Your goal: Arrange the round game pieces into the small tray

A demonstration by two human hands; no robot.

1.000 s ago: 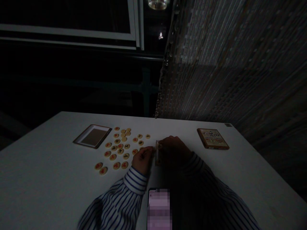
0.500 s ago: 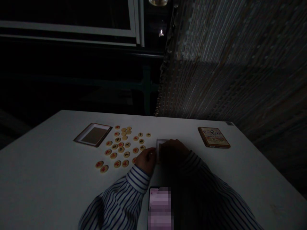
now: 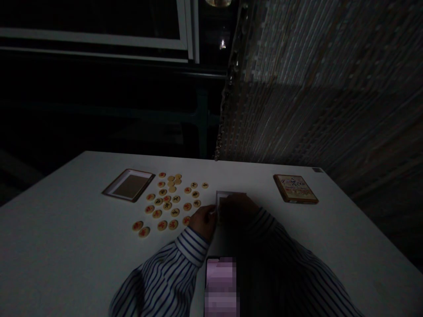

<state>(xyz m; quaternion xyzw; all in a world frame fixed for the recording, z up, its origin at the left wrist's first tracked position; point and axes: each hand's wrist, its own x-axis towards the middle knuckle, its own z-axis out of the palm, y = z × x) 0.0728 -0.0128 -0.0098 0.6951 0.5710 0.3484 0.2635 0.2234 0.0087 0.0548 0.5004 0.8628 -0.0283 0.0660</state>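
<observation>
A shallow box with a pale rim sits on the table under my hands. My left hand is closed at its left side, thumb and fingers pinching the rim. Deep in shadow, my right hand reaches over the box interior. Its fingertips are too dark to make out, and so is anything in them. Left of the box, several round Chinese chess pieces lie scattered, with red or black characters on most and a few blank side up.
An open tray lies at the left on the white table. A closed box with a printed lid rests at the right. A phone lies between my forearms. A string curtain hangs behind the table.
My right hand has shifted slightly lower, so more of the box's far rim shows. My left hand keeps its place at the left side. The scattered pieces look unmoved.
</observation>
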